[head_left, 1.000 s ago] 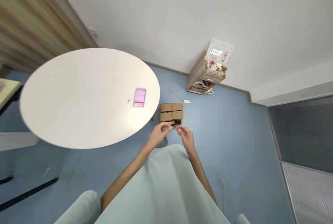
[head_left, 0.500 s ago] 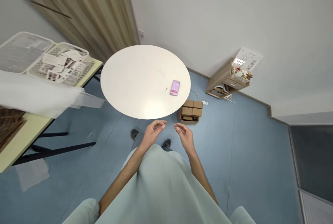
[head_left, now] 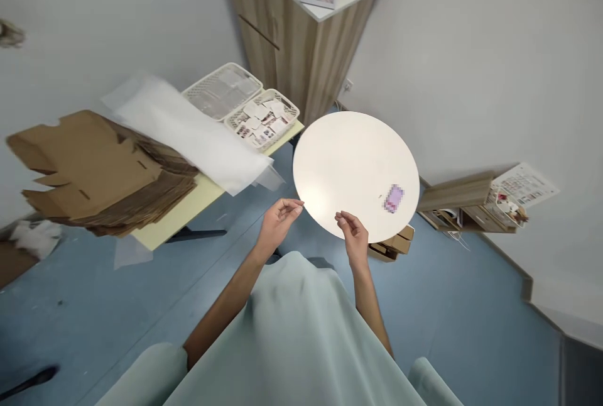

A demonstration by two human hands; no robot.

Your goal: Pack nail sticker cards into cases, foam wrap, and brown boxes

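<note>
My left hand (head_left: 279, 227) is held in front of me, left of the round white table (head_left: 346, 154), its thumb and fingertips brought together in a pinch. My right hand (head_left: 355, 237) appears over the front edge of that table, thumb and index finger also pinched. Whatever sits between the fingertips of either hand, if anything, is too small to make out. The two hands are apart. On the tabletop, beyond my right hand, lies a blurred-out pinkish-purple item (head_left: 394, 198) with a tiny dark speck beside it.
At left, a yellow-green table (head_left: 176, 220) bears stacked flat cardboard boxes (head_left: 98, 167), white sheeting (head_left: 188, 132) and a basket of cards (head_left: 264, 120). A wooden cabinet (head_left: 301, 48) stands in the corner. Small brown boxes (head_left: 400, 242) and a low shelf unit (head_left: 464, 202) are right.
My view has swung left, bringing the cardboard stack and cabinet top into sight. My hands have moved farther apart, and my right hand now overlaps the round table's edge.
</note>
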